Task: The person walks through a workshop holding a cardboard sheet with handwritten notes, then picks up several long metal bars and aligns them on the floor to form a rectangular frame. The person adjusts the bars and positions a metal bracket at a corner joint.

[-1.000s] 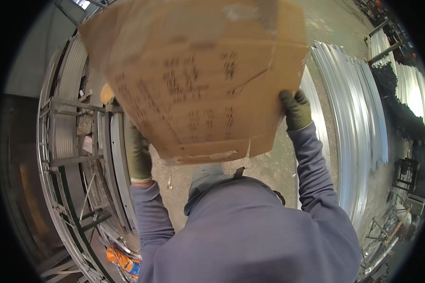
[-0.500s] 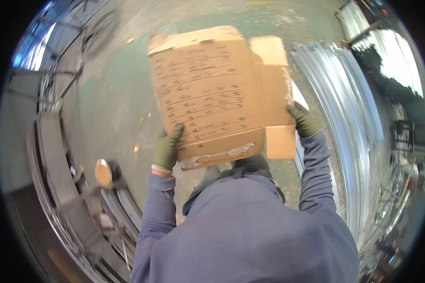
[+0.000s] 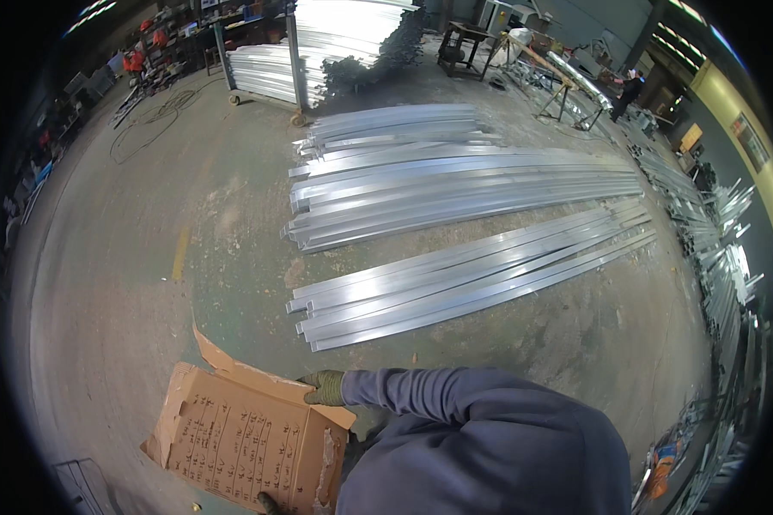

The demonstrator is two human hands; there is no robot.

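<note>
Swung round since half a second ago, the cardboard sheet (image 3: 232,433) has gone from upper middle to lower left in the head view, and the metal profiles (image 3: 472,283) now lie across the floor (image 3: 240,257) beyond it. With my right hand (image 3: 325,388), gloved, I pinch its far edge, beside the folded flap. Only a bit of my left hand (image 3: 269,505) shows at the near edge; I cannot tell how it grips. I judge the sheet light and fairly stiff, weaker at creases, best held by flat opposite edges, clear of the torn tape strip (image 3: 327,455).
</note>
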